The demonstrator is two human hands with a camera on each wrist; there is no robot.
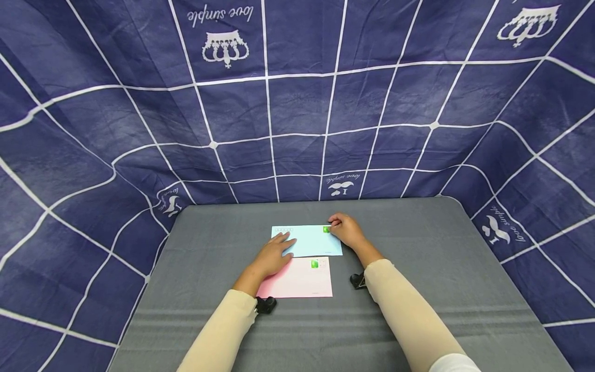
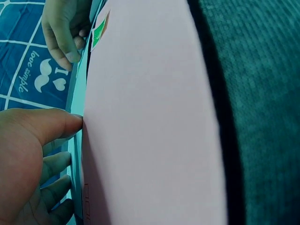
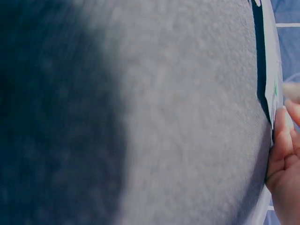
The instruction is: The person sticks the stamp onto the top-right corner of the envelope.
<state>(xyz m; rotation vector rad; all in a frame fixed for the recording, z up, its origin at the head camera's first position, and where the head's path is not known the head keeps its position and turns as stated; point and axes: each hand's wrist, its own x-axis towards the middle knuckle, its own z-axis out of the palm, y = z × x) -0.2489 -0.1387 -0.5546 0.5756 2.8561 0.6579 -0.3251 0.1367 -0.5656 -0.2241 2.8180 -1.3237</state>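
Note:
A light blue envelope lies flat, with a green stamp at its far right corner. My left hand rests on its left part, fingers spread. At the stamp is my right hand, its thumb close by and its other fingers loosely bent over the far edge. Nearer to me lies a pink envelope with its own green stamp, its left part under my left hand and wrist. In the left wrist view the left thumb reaches the seam between the envelopes.
Both envelopes lie on a grey cloth-covered table. A blue curtain with white grid lines surrounds it at the back and sides. Black wrist cameras, at the left wrist and right wrist, hang low over the table.

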